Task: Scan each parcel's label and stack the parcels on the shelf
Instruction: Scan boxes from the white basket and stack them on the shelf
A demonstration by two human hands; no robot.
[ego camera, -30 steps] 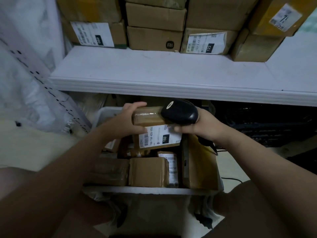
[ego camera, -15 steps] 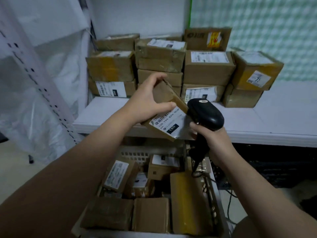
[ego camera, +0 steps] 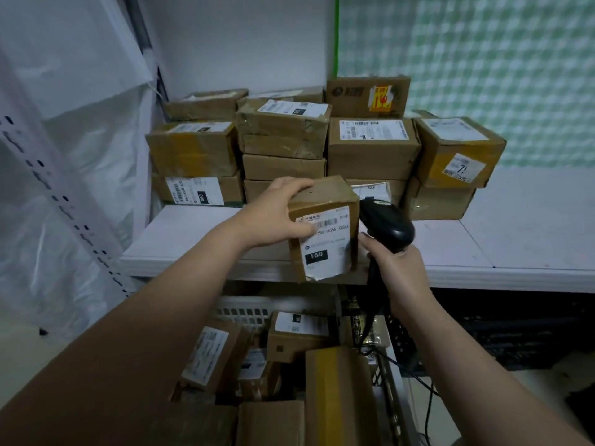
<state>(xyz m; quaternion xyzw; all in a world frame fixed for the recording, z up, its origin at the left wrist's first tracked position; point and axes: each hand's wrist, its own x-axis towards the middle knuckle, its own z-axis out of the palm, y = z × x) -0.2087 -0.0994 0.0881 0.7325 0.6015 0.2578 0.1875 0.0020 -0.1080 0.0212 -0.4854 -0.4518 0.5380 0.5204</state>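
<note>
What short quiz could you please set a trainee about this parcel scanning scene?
1. True or false: the right hand grips the scanner.
2. The parcel in the left hand shows which number in its label's black box? A 150; B 300; C 999.
3. Fill in: other parcels wait below the shelf in a white ___.
Key: 1 true; 2 A; 3 basket.
</note>
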